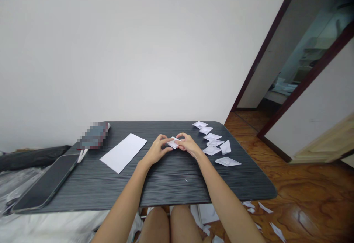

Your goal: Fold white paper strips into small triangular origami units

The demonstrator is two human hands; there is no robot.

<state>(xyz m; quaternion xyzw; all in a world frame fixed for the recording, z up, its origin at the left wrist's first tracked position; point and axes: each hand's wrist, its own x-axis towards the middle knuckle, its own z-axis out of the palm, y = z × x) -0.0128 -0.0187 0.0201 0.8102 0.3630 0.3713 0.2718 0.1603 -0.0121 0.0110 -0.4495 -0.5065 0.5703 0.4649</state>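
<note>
A small folded white paper (173,143) is held just above the dark table, between my two hands. My left hand (159,148) pinches its left side with thumb and fingers. On the opposite side, my right hand (188,144) grips the paper, its thumb lying over the near face. Several folded paper boats (212,137) lie on the table to the right of my right hand, the nearest one (228,161) apart from the others. To the left of my left hand rests a flat stack of white paper sheets (123,153).
The dark wood-grain table (174,191) stands against a white wall. A phone (45,182) lies at its left edge, with a blurred-out object (94,136) behind. Paper scraps (277,232) are scattered on the wooden floor, lower right. A doorway opens at the right.
</note>
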